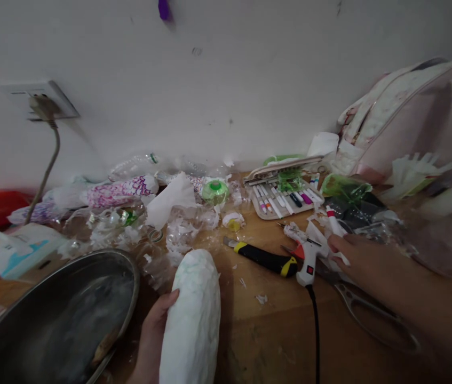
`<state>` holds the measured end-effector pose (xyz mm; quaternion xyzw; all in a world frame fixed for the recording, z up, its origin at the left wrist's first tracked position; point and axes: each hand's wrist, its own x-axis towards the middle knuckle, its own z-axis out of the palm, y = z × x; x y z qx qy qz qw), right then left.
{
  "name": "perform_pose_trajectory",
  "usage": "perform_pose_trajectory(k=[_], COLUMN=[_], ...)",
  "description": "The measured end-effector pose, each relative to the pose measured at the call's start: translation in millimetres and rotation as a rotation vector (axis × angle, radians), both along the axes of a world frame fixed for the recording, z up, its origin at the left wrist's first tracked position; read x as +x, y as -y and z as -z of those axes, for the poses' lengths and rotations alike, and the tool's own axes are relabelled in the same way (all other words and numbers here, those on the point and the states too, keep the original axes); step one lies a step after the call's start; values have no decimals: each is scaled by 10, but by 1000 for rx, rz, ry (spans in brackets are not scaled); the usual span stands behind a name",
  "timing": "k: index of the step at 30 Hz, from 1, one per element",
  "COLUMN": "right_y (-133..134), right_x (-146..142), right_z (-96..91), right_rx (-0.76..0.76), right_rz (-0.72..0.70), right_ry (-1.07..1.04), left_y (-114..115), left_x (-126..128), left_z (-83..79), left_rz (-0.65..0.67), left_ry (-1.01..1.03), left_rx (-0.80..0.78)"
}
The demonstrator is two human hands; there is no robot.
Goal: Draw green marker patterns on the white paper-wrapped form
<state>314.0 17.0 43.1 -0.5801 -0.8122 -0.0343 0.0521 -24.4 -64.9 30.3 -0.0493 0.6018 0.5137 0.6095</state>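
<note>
My left hand [156, 330] is closed around a long, white, paper-covered form [191, 320] with a rounded top and faint green marks. Its lower end runs out of the picture. On the right, my right hand [354, 256] pinches a white marker with a red end [335, 223]. Left of that hand lies a white and orange glue gun [307, 261] with a black cord. A black and yellow utility knife [266, 258] lies beside the glue gun. Beneath my right forearm are large scissors [373, 314], partly covered.
A dark metal basin [129, 266] stands at the left. Behind are plastic scraps [185, 229], a pink-and-purple patterned roll [121, 192], and an open pencil case [268, 213] holding several markers. A pale pink backpack [421, 122] leans at the right. A plugged-in cord [53, 154] hangs down the wall.
</note>
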Motion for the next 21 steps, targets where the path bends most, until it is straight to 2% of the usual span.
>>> perform_pose_trajectory(k=[7,12,17,21], right_y=[-95,-101,-47,-36], right_x=[-36,-69,-175,-245], right_z=[75,24,-63,-53], right_rx=[-125,-185,-252,-338], right_rz=[57,94,72,-18], right_ry=[-20,-135,-285,-363], left_y=[-8,-10,-25,-39], left_x=[13,-2,-3,18], left_z=[0,49,51,3], left_rz=[-9,-12,-16,-28], left_ry=[27,16,60,-48], left_rx=[-69,-43,-50,-89])
